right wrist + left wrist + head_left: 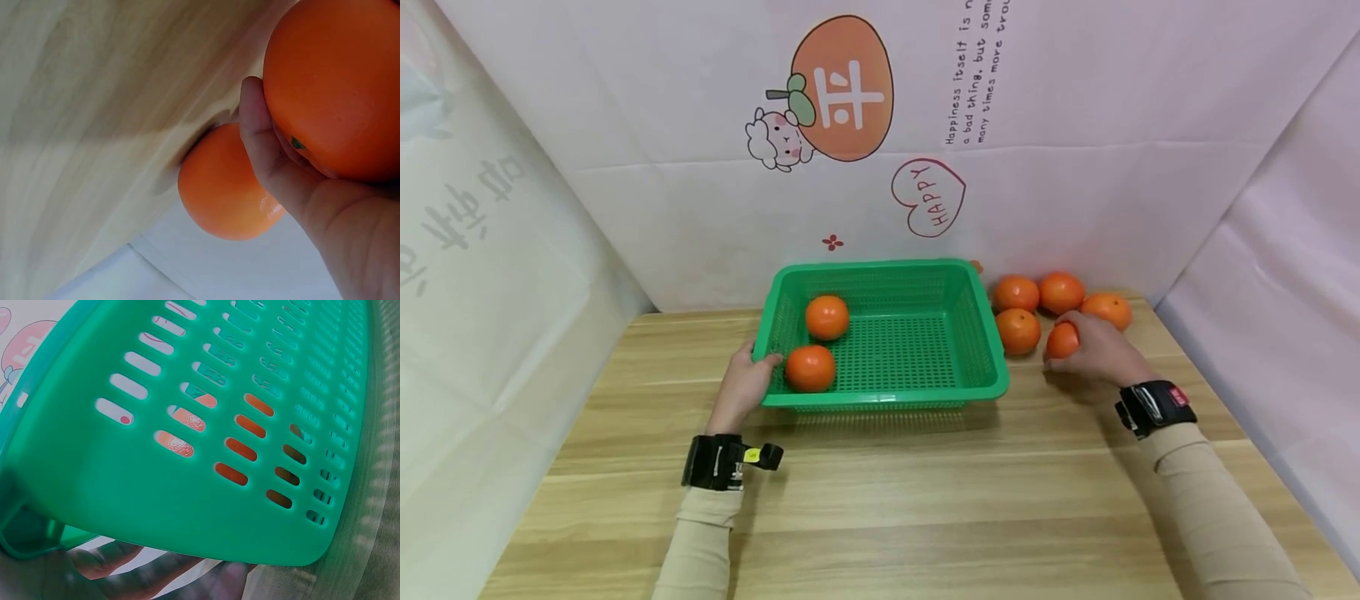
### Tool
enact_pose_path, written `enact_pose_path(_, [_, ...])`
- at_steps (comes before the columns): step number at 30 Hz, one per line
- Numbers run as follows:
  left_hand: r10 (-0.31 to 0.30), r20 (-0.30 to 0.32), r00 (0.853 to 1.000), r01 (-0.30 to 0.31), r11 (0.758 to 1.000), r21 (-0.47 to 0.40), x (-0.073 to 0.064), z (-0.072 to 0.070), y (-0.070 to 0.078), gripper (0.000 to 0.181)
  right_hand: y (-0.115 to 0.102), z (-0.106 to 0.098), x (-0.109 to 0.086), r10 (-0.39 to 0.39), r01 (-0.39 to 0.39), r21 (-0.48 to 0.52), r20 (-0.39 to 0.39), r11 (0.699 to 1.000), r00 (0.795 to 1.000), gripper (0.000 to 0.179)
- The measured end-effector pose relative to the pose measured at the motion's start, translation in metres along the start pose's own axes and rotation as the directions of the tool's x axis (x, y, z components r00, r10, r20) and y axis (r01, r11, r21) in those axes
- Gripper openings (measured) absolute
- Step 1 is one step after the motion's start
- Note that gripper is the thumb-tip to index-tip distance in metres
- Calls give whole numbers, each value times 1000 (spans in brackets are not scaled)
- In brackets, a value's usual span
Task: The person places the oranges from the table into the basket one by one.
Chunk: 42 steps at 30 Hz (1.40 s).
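A green plastic basket [891, 395] with slotted sides stands on the table. Two oranges [827, 317] lie inside it, both toward its left end. My left hand [747, 379] grips the basket's left side, thumb at the rim and fingers along the outside; in the left wrist view the slotted wall [125, 487] covers part of those fingers. To the right of the basket, my right hand [1097, 346] holds an orange [337, 87], its fingers curled round the fruit. Whether that orange touches the table cannot be told. Behind it in the right wrist view sits another orange [228, 184].
Several more oranges [1017, 331] are grouped between the basket's right side and the table's back right corner. A white printed cloth [700, 225] hangs behind the wooden table [925, 500], with pale cloth at both sides as well.
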<state>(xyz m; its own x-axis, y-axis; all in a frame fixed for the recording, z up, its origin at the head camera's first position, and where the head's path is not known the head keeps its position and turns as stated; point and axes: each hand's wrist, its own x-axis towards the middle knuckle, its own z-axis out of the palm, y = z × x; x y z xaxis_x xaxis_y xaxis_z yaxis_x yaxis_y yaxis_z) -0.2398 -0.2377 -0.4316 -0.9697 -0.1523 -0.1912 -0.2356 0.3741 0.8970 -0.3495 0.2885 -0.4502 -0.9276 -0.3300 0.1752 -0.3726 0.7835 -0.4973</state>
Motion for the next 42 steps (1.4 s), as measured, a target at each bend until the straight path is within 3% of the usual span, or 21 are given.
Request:
enact_pose_path(9, [-3,0,1000,3,1000,3,-1,0,0,56,-7,-8,-1,-2,2,-8,9,1000,1000,42])
enact_pose_path(14, [-12,-1,1000,12,1000,1,-1,0,1,57,-7,-15,2,-15,16,-36,22,999,1000,29])
enact_pose_path(24, [-11,0,1000,11,1000,5,-2,0,2,57,-18,-29,0,-32,31,-32,-16,999,999,66])
enact_pose_path(32, [-9,0,1000,9,1000,3,-1,0,0,56,-23,-33,1,-87,85,-46,-46,995,995,72])
enact_pose_path(39, [-5,-3,1000,5,1000,10,-1,0,0,56,-29,-35,5,-125,124,-23,-59,992,990,92])
enact_pose_path(42, [-2,-4,1000,2,1000,17,-1,0,0,56,-32,-36,5,-131,130,-23,-68,991,989,90])
